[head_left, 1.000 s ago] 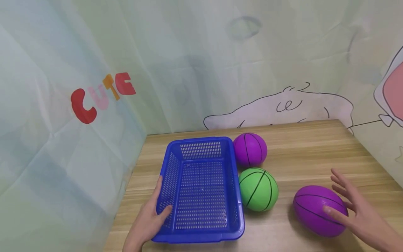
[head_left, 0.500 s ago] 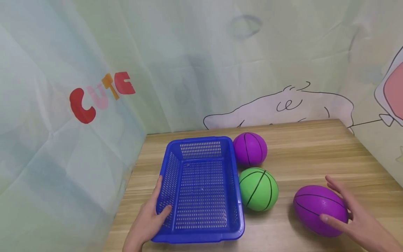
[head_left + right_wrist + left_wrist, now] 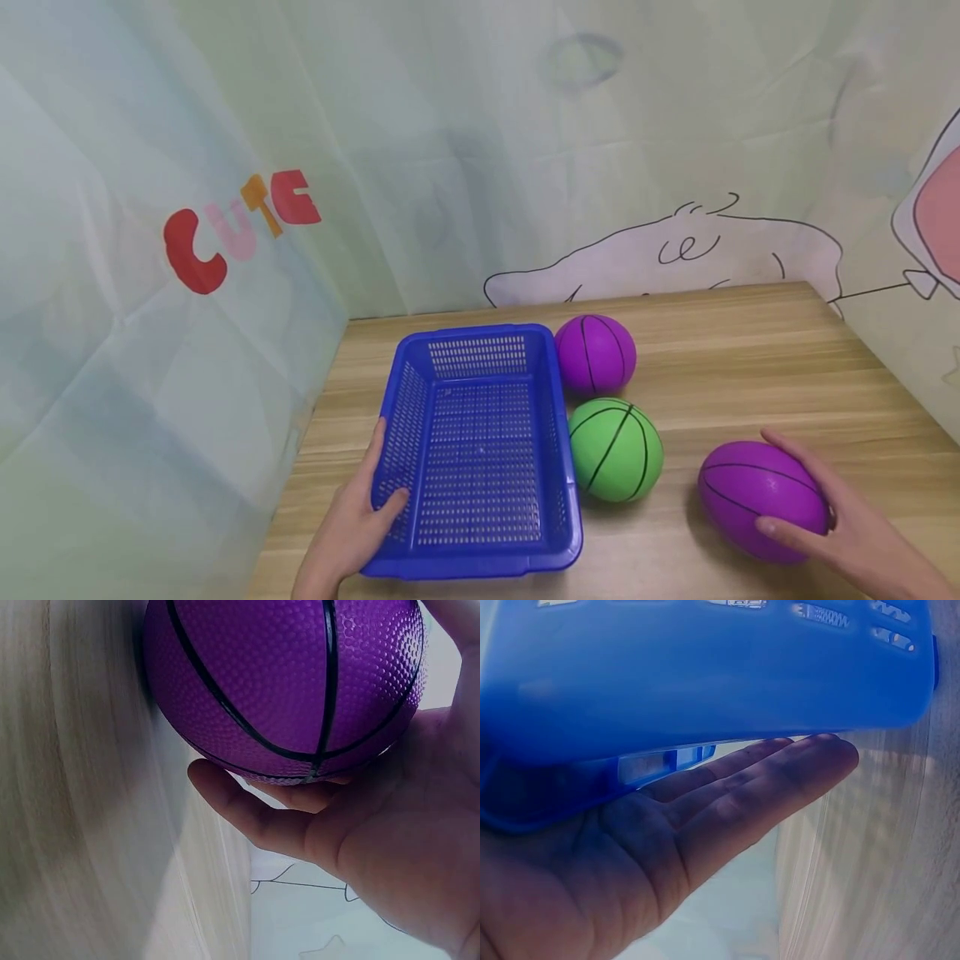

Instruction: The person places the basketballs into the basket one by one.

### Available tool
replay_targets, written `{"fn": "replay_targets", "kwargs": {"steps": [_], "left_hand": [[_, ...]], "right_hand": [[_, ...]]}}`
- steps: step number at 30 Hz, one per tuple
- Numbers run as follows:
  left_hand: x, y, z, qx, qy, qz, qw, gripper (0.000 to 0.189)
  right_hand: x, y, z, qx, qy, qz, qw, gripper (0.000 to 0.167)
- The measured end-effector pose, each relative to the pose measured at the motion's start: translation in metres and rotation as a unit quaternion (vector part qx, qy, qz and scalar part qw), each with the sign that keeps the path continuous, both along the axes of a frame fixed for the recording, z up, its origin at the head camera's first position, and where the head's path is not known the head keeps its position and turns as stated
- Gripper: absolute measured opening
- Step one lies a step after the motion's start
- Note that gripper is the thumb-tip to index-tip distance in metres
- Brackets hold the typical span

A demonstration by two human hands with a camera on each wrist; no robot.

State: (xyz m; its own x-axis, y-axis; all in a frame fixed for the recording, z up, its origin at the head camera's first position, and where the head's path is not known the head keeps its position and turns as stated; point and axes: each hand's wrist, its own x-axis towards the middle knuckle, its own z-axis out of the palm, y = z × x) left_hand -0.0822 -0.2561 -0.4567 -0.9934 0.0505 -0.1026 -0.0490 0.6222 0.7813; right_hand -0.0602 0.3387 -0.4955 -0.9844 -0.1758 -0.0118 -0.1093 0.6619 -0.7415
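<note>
A blue plastic basket (image 3: 480, 564) with perforated walls stands on the table in the head view. My left hand (image 3: 348, 521) holds its left side, thumb over the rim and inside, fingers along the outer wall. In the left wrist view, the fingers (image 3: 742, 802) lie straight against the basket (image 3: 705, 675). At the right of the table, my right hand (image 3: 847, 517) grips a purple mini basketball (image 3: 757, 500), thumb on its near side and fingers round its far side. The right wrist view has the purple ball (image 3: 262, 682) low by the tabletop, fingers (image 3: 262, 825) curving along it.
A green ball (image 3: 617, 450) with black lines sits right beside the basket's right wall. Behind it, another purple ball (image 3: 596, 355) rests by the basket's far right corner. Printed cloth (image 3: 420, 167) walls in the wooden table (image 3: 750, 350) at the back and sides.
My right hand has lowered and closed in on the purple ball at the right, its fingers now round the far side. The left hand, basket and other balls stay put.
</note>
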Motion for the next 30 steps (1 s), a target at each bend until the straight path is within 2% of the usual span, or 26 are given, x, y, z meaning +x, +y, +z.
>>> {"fn": "replay_targets", "kwargs": {"steps": [12,25,30], "left_hand": [[-0.0003,-0.0013,-0.0001,-0.006,0.01,-0.003,0.9999,0.102],[0.0,-0.0014,-0.0004,-0.011,0.007,0.0,0.9999,0.1],[-0.0007,-0.0009,-0.0002,-0.012,0.003,-0.001,0.9999,0.1]], "right_hand": [[-0.0006,0.0024,0.0,-0.001,-0.014,0.006,0.9999,0.106],[0.0016,0.0089,-0.0035,0.012,-0.009,0.019,0.9997,0.12],[0.0019,0.0086,-0.0033,0.007,-0.003,0.02,0.9998,0.118]]}}
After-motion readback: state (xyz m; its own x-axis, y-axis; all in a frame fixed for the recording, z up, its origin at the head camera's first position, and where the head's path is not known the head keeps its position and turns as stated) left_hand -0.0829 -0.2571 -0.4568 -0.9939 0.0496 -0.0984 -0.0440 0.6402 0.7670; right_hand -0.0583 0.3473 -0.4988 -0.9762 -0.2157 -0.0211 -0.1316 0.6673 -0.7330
